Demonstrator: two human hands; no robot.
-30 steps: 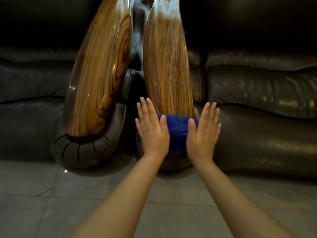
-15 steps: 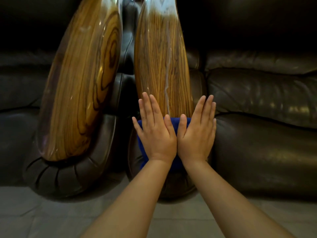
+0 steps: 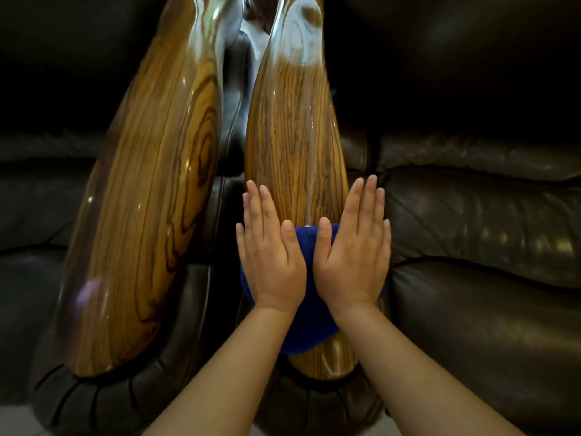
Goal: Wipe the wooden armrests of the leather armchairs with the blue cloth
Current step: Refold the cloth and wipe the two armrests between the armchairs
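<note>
Two glossy wooden armrests stand side by side: the left armrest [image 3: 151,215] and the right armrest [image 3: 292,146]. A blue cloth [image 3: 309,309] lies across the lower part of the right armrest. My left hand [image 3: 270,256] and my right hand [image 3: 355,256] press flat on the cloth, palms down, fingers straight and pointing up the wood. A strip of cloth shows between the thumbs and below the wrists. A pale streak runs up the right armrest above the cloth.
Dark leather cushions [image 3: 487,247] fill the right side, and more dark leather [image 3: 31,215] lies at the left. Padded leather fronts [image 3: 103,401] wrap the armrest ends. A sliver of pale tiled floor [image 3: 15,420] shows at the bottom left.
Both hands have slid the cloth up the right armrest, baring the wooden tip below it. The hands, touching half a second ago, are now slightly apart. The view has come closer.
</note>
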